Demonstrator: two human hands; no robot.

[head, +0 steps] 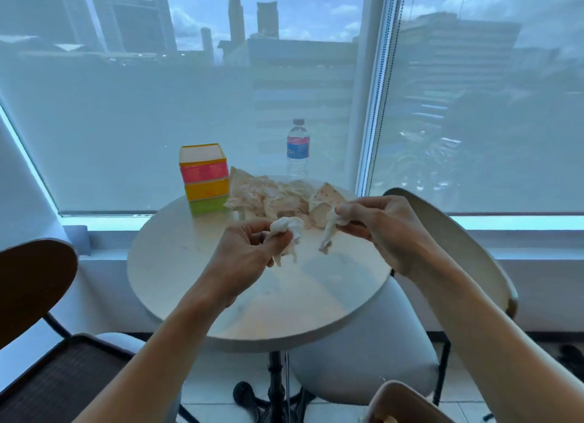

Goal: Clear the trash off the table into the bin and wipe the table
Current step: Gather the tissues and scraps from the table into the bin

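We are holding a crumpled tissue [286, 229] in our left hand [249, 248], fingers curled round it, and our right hand [379, 229] is pinching a second twisted tissue [331, 229] between thumb and fingertips. Both hands are hovering over the middle of the table [189, 264], the two wads apart from each other and lifted off the top.

We are judging the job as barely begun: only these two bits of trash are picked up, and neither is in the bin yet. At twelve o'clock from our hands a heap of crumpled paper wrappers [271, 195] is lying on the far part of the table, waiting to be cleared. Wiping is not yet started, as far as we can see. At about five o'clock, low at the frame's edge, a beige rim [407, 397] is showing; we cannot tell whether that is the bin.

The table is round, pale and smooth, standing on a dark metal foot [275, 391]. At eleven o'clock a stack of coloured boxes [205, 179] is sitting on it, and at twelve o'clock a water bottle [297, 150] is standing upright beyond the wrappers. Chairs are flanking us at nine [34, 283] and three o'clock [458, 242]. A big shaded window [158, 122] is showing city towers.
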